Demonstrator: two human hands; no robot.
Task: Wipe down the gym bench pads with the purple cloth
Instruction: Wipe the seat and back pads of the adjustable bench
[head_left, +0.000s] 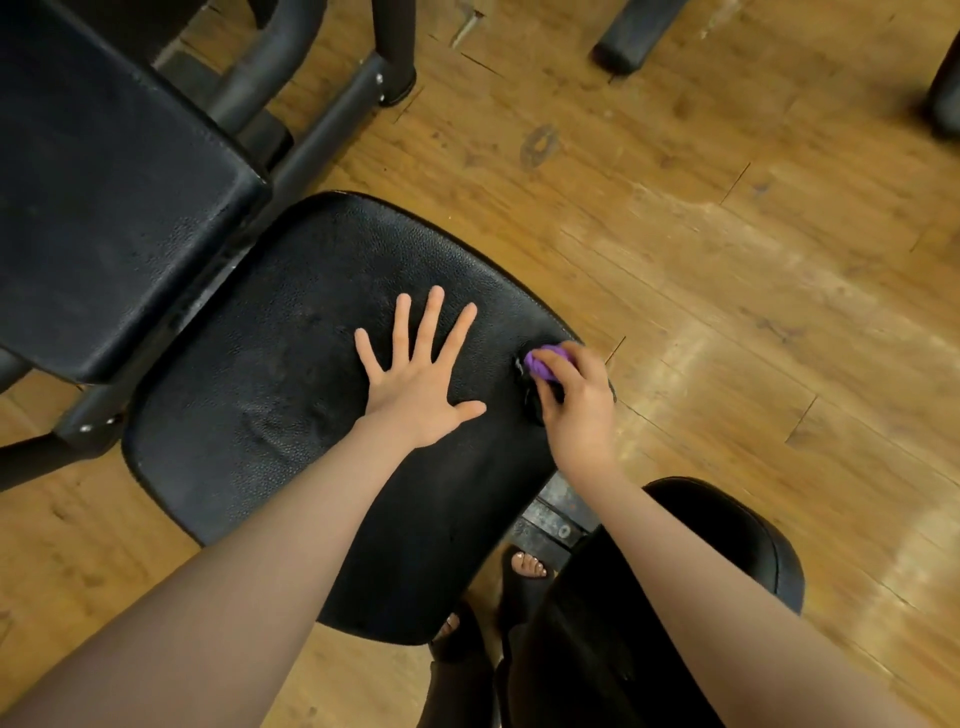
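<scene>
Seat pad (249, 415) of the gym bench lay below the camera, black and textured; the back pad (104, 197) adjoined it at upper left. The left hand (415, 384) rested flat on the middle of the seat pad, fingers straight and spread, holding nothing; the right hand (576, 400) was curled round the purple cloth (543, 364), bunched small and pressed against the pad's right edge. The cloth showed only at the fingertips of the right hand, near the left hand's thumb side but apart from it; the two hands did not touch. A second black pad (737, 525) sat at lower right; the wooden floor (727, 260) surrounded the bench.
</scene>
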